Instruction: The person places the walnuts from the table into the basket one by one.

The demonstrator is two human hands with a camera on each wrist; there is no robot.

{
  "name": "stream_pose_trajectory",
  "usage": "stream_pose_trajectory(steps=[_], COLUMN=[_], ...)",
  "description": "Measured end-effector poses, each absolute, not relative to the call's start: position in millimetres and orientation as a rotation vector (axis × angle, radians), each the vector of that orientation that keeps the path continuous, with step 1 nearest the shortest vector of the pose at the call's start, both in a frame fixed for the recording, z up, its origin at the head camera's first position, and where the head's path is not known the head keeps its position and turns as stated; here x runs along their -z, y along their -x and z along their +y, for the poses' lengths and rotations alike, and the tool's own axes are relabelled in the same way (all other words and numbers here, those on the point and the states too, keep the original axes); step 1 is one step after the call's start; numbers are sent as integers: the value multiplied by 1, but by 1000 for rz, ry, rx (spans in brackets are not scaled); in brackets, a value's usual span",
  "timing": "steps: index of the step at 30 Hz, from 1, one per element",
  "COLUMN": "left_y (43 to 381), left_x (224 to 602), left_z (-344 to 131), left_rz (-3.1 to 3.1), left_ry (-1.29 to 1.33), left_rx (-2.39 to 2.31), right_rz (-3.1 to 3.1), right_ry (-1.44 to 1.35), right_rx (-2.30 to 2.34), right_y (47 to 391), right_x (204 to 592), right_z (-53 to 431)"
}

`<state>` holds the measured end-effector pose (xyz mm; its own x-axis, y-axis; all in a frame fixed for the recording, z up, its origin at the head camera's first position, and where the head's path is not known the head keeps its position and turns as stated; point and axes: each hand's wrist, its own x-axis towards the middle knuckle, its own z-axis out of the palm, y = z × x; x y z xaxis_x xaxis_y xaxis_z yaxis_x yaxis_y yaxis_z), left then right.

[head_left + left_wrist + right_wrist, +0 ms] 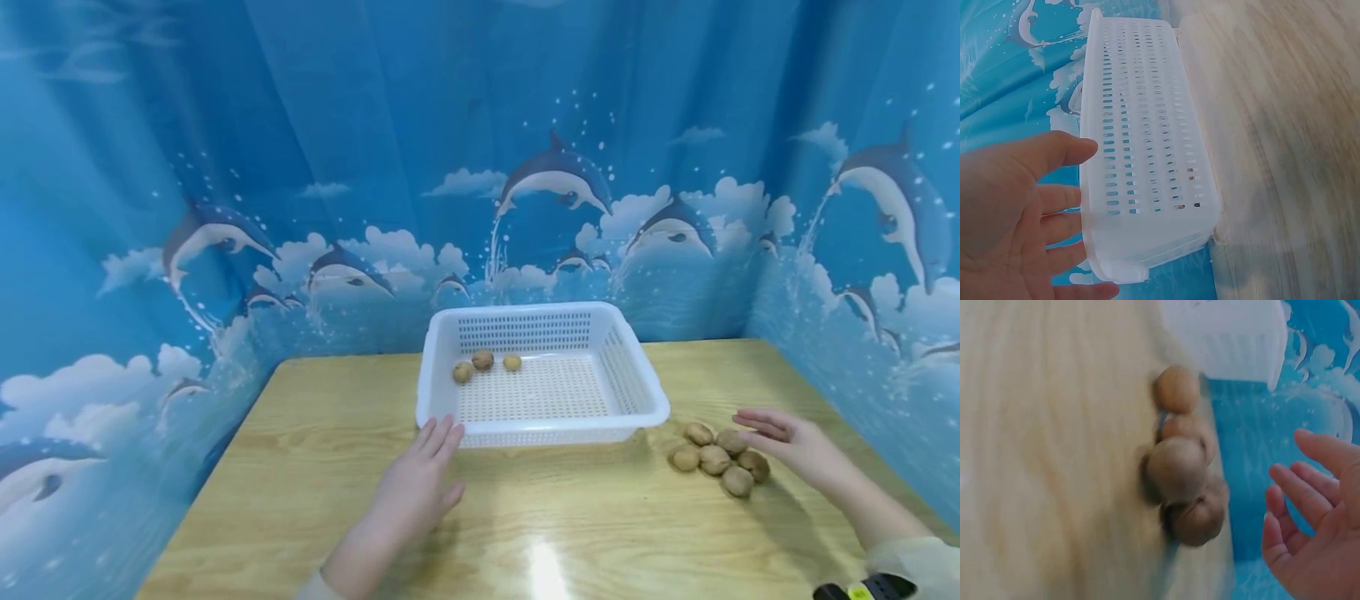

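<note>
One counter [300,467], one basket [543,432] on it! Left hand [411,498] at the basket's near-left corner, right hand [806,450] off to its right, both with fingers loosely extended. Nine walnuts [483,360]: three inside the basket, far left; six clustered right of it.

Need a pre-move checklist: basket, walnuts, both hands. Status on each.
1. Basket upright on table: ok.
2. Room inside basket: ok; three small walnuts sit towards its back left, much of the floor bare.
3. Left hand steadying basket: cannot tell; its fingers are at the rim, but firm contact isn't clear.
4. Right hand free: ok; fingers loosely bent, holding nothing.
5. Walnut from the pile gripped: not ok; right hand is beside the pile, fingers apart from it.
</note>
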<state>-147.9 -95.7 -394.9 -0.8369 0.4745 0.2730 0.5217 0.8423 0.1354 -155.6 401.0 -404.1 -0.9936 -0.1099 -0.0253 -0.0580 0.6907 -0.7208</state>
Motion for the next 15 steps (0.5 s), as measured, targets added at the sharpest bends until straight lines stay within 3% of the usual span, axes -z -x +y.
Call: stream_pose_trajectory(steps=[15], left_y=[152], left_x=[399], left_z=[-97], left_rz=[-2806], left_ry=[748], left_rx=[341], right_rz=[2909], right_ry=[-23], right_rx=[873], right_y=[146], right_x=[444], right_z=[426])
